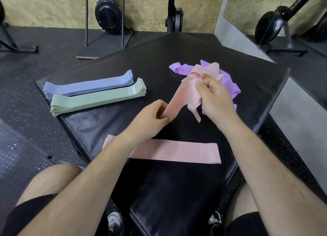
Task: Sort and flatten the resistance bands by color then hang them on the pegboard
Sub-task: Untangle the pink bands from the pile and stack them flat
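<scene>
A twisted pink band is stretched between my hands above the black mat. My left hand pinches its lower left end. My right hand grips its upper part, where more pink bands bunch together. Behind them lies a tangle of purple bands. A flattened pink band lies on the mat close to me, partly under my left forearm. At the left sit a flat stack of green bands and, behind it, a flat stack of blue-grey bands.
The mat sits on a speckled rubber floor. A dark perforated board lies at my left. Black machine stands line the chipboard wall behind. My knees and shoes flank the mat's near end.
</scene>
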Action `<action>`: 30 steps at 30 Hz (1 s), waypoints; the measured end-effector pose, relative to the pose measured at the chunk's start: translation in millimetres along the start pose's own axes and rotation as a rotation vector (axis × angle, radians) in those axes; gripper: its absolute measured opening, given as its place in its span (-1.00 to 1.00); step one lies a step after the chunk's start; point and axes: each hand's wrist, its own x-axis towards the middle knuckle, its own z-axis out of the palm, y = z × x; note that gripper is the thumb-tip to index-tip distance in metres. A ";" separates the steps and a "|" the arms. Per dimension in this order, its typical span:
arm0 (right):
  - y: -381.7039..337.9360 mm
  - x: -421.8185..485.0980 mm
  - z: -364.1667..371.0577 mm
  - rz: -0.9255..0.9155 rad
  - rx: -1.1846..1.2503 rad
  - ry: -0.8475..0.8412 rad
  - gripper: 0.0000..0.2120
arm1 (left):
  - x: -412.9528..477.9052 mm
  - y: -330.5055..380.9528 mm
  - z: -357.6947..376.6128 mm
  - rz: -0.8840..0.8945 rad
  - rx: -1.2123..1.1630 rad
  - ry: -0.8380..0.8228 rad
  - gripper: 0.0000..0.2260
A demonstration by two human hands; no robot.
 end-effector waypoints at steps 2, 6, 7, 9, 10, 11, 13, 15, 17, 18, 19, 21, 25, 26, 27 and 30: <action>3.4 -0.4 -6.6 0.040 -0.056 0.025 -0.74 | 1.7 -0.1 -3.2 -0.037 -0.083 0.075 -0.90; 15.6 -2.4 -18.1 0.053 -0.398 0.036 -0.77 | 3.5 -2.8 -15.0 -0.117 -0.381 0.181 -0.86; 18.4 -2.6 -19.0 0.040 -0.495 0.039 -0.78 | 2.9 -3.8 -17.2 -0.133 -0.466 0.207 -0.83; 22.7 -2.2 -17.7 0.021 -0.618 0.046 -0.79 | 2.8 -6.1 -20.1 -0.163 -0.623 0.246 -0.78; 23.9 -1.9 -16.3 0.015 -0.661 0.039 -0.81 | 2.6 -6.7 -21.2 -0.168 -0.661 0.252 -0.78; 25.2 -1.5 -14.5 0.010 -0.711 0.031 -0.82 | 2.6 -7.5 -21.7 -0.165 -0.664 0.250 -0.79; 25.7 -1.8 -11.2 -0.029 -0.814 0.036 -0.79 | 1.4 -6.8 -22.5 -0.146 -0.625 0.233 -0.82; 23.2 -3.3 -6.3 -0.193 -0.748 0.043 -0.69 | -2.1 -3.5 -22.8 -0.113 -0.569 0.214 -0.84; 16.7 -8.0 1.2 -0.387 -0.489 -0.083 -0.61 | -6.7 0.7 -22.2 -0.078 -0.503 0.204 -0.87; 13.3 -11.4 5.3 -0.415 -0.375 -0.189 -0.57 | -8.2 2.1 -21.5 -0.061 -0.481 0.204 -0.87; 10.1 -15.6 9.3 -0.401 -0.307 -0.294 -0.52 | -9.5 3.2 -20.7 -0.047 -0.479 0.207 -0.86; 6.5 -22.7 17.4 -0.357 -0.294 -0.434 -0.42 | -10.3 4.5 -19.9 -0.047 -0.526 0.219 -0.84; 10.5 -22.8 31.7 -0.391 -0.353 -0.429 -0.59 | -11.3 8.2 -24.5 -0.106 -0.726 0.178 -0.96; 10.3 -21.0 33.3 -0.394 -0.317 -0.403 -0.73 | -11.7 9.2 -26.4 -0.117 -0.762 0.161 -0.96; 10.5 -19.0 33.8 -0.378 -0.281 -0.380 -0.86 | -12.1 10.2 -28.4 -0.125 -0.787 0.154 -0.94; 8.0 -15.0 30.3 -0.330 -0.268 -0.317 -0.89 | -13.7 10.3 -32.0 -0.103 -0.693 0.200 -0.85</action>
